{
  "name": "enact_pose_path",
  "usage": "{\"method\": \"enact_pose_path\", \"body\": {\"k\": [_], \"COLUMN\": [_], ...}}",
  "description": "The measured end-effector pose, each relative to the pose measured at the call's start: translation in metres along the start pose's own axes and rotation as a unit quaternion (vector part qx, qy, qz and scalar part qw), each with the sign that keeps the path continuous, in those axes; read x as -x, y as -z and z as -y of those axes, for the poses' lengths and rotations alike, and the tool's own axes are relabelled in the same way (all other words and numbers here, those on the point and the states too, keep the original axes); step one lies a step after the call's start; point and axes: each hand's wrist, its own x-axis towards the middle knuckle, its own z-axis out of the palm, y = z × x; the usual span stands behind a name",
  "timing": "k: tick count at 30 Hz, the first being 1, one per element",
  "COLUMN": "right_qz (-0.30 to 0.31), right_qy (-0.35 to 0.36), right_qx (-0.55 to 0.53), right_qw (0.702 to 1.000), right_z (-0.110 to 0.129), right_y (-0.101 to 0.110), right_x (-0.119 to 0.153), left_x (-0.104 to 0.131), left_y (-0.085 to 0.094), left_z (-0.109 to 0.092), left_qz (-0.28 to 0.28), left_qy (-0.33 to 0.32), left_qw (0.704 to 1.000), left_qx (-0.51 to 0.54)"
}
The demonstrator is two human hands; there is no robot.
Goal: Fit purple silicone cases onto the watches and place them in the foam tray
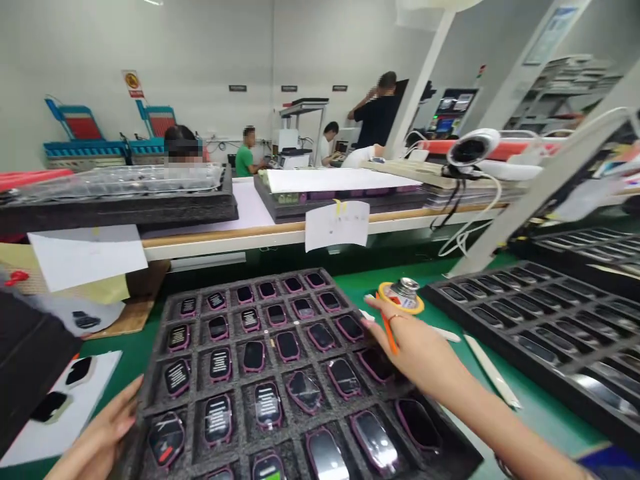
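A black foam tray (235,383) lies tilted in front of me, its compartments holding several purple-framed smartwatches (288,345). Some watch screens are dark and others show lines of white text. My left hand (107,430) grips the tray's left side, fingers against the outer wall. Over at the right edge, my right hand (413,343) holds the rim, with the thumb toward the watches and some fingers hidden. An orange strip (389,333) shows between thumb and forefinger; whether it is held, I cannot tell. Just beyond is a yellow ring (415,305) around a metal-topped container (407,287).
Another black tray (493,293) of dark watch-like pieces stands right, near a pale flat stick (493,373). At left, two watches (80,370) lie on white paper (95,400). A shelf (230,240) with loaded trays crosses behind; a white fan (473,150) hangs right. Several people work beyond.
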Motion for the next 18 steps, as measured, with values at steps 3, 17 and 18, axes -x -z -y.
{"method": "enact_pose_path", "body": {"k": [3, 17, 18], "right_qz": [0.026, 0.083, 0.082], "right_qy": [0.076, 0.035, 0.024], "right_qx": [-0.04, -0.3, -0.312], "right_qw": [0.996, 0.95, 0.946], "right_z": [0.03, 0.081, 0.081], "right_y": [-0.019, -0.204, -0.209], "right_x": [-0.036, -0.139, -0.139], "left_x": [-0.029, -0.161, -0.161], "left_y": [-0.02, -0.137, -0.134], "left_z": [-0.032, -0.075, -0.073], "left_qz": [-0.012, 0.138, 0.139], "left_qy": [-0.119, -0.385, -0.387], "left_qw": [0.986, 0.819, 0.817], "left_qx": [-0.119, -0.402, -0.405]}}
